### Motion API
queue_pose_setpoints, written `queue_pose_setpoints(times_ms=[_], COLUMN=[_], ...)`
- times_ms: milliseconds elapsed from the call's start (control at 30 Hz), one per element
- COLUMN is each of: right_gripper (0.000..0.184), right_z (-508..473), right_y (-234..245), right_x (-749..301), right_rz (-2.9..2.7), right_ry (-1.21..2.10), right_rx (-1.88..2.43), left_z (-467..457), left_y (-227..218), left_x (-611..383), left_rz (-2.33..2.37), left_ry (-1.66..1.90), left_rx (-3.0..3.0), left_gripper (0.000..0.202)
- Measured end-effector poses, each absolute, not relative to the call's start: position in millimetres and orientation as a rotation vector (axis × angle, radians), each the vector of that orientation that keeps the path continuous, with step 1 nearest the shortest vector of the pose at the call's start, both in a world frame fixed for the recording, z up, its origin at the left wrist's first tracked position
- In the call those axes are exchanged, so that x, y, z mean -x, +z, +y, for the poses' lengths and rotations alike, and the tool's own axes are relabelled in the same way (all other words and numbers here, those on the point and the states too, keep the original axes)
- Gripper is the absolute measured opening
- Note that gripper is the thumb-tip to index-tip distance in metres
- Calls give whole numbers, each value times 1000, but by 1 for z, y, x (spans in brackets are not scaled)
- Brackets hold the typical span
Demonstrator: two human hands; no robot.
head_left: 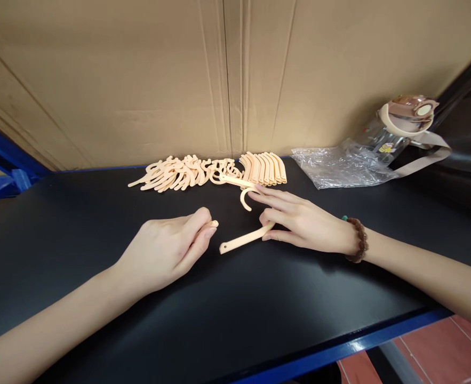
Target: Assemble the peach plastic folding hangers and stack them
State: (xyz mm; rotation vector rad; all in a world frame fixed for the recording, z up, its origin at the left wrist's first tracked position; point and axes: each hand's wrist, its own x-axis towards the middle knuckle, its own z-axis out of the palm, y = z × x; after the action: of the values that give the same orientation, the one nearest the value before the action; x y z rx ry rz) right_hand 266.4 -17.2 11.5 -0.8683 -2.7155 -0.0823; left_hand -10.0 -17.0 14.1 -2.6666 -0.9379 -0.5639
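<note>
Left hand: A bare left hand (171, 245) closes in a fist over the black tabletop (259, 320), gripping a cream plastic piece (215, 224); only its tip shows past the thumb, its full shape hidden.
Right hand: Opposite, a right hand (303, 218) wearing a brown beaded bracelet (356, 240) pinches a bent cream plastic strip (243, 242) between thumb and forefinger, the strip's holed end pointing left toward the fist, well short of contact.
Hook: A curved cream plastic hook (245, 200) lies by the right hand's outstretched fingers; whether they hold it or merely touch it cannot be told.
Far left: Curved, flat cream plastic pieces (179, 173) lie heaped along the brown cardboard backing (139, 80).
Far centre: Slender, curled cream pieces (231, 168) crowd together, a straight-looking cream strip with a holed end (237, 182) in front, reaching toward the right fingertips.
Far right: Bent cream strips (263, 169) stand in a neat row, a crumpled clear plastic bag (331, 165) beyond.
Progress: Handling appears under way, one piece gripped in each hand; nothing visibly joined between them, and most pieces remain in the far groups, suggesting much is left.
</note>
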Motion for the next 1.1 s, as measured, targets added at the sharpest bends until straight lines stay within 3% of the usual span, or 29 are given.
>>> queue_pose_setpoints(times_ms=[567, 900, 1100], right_gripper=[18, 15, 15], right_z=[-17, -16, -16], right_y=[9, 9, 8], right_x=[-265, -263, -263], right_rz=[-2686, -2607, -2592], right_ry=[-180, -285, -298], right_rx=[923, 954, 975], left_z=[-18, -25, -16], left_y=[13, 22, 13], left_x=[7, 2, 5], left_rz=[-924, -915, -898], left_ry=[-519, -426, -456], left_rx=[2674, 2648, 2637], left_gripper=[37, 26, 30])
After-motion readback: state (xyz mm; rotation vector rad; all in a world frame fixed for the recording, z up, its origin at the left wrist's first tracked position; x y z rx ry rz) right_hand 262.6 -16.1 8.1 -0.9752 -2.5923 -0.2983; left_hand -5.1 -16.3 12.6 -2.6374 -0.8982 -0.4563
